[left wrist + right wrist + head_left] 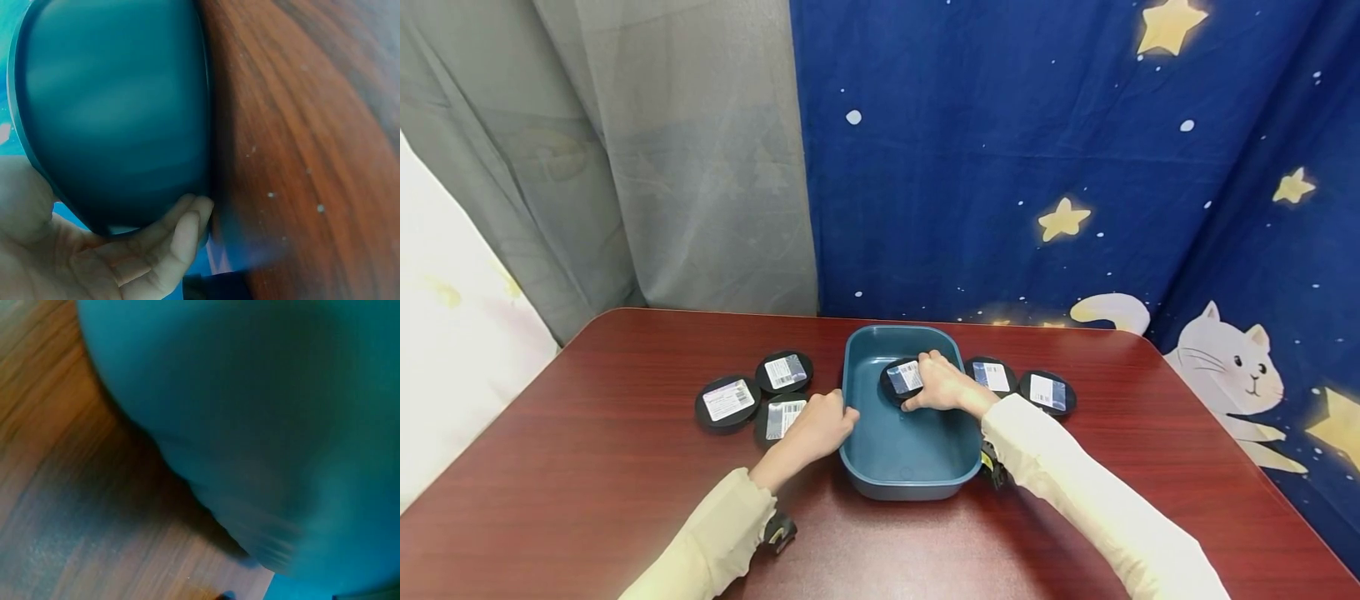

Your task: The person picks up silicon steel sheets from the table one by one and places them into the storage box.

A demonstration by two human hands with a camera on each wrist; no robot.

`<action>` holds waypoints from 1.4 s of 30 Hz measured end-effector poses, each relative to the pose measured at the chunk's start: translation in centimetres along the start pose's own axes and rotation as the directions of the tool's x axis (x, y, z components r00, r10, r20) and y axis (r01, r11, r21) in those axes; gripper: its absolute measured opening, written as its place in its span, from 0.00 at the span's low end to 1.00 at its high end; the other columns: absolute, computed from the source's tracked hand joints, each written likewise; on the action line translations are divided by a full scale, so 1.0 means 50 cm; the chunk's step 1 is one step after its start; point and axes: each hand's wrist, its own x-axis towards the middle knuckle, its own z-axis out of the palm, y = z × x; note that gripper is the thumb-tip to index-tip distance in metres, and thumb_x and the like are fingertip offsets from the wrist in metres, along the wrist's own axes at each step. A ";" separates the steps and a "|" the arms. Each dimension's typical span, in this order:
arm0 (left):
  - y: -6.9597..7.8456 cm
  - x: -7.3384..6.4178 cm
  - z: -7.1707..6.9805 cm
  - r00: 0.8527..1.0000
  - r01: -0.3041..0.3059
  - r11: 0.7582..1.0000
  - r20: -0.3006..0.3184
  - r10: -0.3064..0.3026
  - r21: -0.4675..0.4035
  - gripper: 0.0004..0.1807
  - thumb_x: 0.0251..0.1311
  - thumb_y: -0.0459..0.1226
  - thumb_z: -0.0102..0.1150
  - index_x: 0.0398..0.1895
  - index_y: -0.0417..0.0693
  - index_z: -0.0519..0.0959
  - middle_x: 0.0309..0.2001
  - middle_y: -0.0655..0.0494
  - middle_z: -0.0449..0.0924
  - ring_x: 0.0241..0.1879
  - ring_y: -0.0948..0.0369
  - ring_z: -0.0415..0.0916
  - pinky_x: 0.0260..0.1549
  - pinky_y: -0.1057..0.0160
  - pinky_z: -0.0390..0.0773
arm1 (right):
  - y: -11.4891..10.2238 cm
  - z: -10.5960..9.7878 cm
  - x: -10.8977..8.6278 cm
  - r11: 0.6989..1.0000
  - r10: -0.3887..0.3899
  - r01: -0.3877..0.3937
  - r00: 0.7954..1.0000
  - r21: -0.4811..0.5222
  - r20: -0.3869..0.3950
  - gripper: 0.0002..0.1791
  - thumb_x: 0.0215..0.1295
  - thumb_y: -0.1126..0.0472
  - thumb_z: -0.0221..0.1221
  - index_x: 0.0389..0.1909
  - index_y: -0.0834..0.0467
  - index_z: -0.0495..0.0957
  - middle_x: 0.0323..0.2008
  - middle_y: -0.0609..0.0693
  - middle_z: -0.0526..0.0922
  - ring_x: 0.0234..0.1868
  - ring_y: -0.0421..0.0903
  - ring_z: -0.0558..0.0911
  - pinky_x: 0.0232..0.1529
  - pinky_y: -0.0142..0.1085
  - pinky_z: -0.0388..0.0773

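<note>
In the head view a blue-green plastic bin (910,490) stands on the table with its open top up. My left hand (822,423) grips its left wall; the left wrist view shows fingers (185,232) along the outside, with the thumb up at the rim. Over the inside of the bin my right hand (942,385) holds a flat, round black container (903,378) with a white and blue barcode label facing up. The right hand partly covers this container. In the right wrist view the bin's outer side (206,375) fills most of the picture, hiding that hand.
Left of the bin lie three similar round black containers, a left one (728,403), a back one (784,372) and a near one (779,417) partly behind my left hand. Two more, an inner one (991,375) and an outer one (1048,393), lie to the right. Curtains (955,167) hang behind the table.
</note>
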 end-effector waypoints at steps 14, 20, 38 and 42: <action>0.004 -0.001 -0.002 1.000 0.005 1.000 0.003 -0.005 0.008 0.09 0.53 0.33 0.47 0.25 0.33 0.71 0.15 0.50 0.65 0.18 0.57 0.67 0.20 0.62 0.68 | -0.001 0.019 -0.004 0.999 -0.014 0.014 1.000 -0.032 -0.025 0.42 0.40 0.52 0.68 0.51 0.74 0.62 0.39 0.65 0.69 0.40 0.55 0.74 0.44 0.43 0.71; 0.004 -0.001 -0.001 1.000 0.014 1.000 0.012 -0.014 0.004 0.09 0.54 0.33 0.46 0.27 0.32 0.72 0.16 0.50 0.65 0.18 0.57 0.67 0.19 0.62 0.67 | -0.005 0.022 -0.007 1.000 -0.005 0.005 1.000 0.003 -0.005 0.47 0.46 0.58 0.66 0.59 0.77 0.52 0.51 0.72 0.64 0.51 0.59 0.71 0.52 0.44 0.67; 0.006 -0.001 -0.002 1.000 0.013 1.000 -0.008 -0.013 0.022 0.09 0.53 0.33 0.47 0.26 0.33 0.72 0.17 0.49 0.66 0.19 0.56 0.68 0.20 0.61 0.67 | -0.021 -0.034 -0.053 1.000 0.013 -0.013 1.000 0.013 -0.008 0.43 0.51 0.56 0.61 0.61 0.75 0.52 0.58 0.70 0.61 0.59 0.58 0.64 0.56 0.46 0.61; 0.005 -0.001 -0.001 1.000 0.018 1.000 -0.010 -0.018 0.024 0.09 0.53 0.34 0.47 0.26 0.34 0.72 0.16 0.49 0.66 0.19 0.56 0.68 0.20 0.61 0.67 | -0.020 -0.050 -0.071 0.998 -0.030 0.037 0.992 0.055 -0.123 0.39 0.51 0.57 0.61 0.60 0.73 0.57 0.56 0.67 0.65 0.58 0.58 0.66 0.56 0.46 0.62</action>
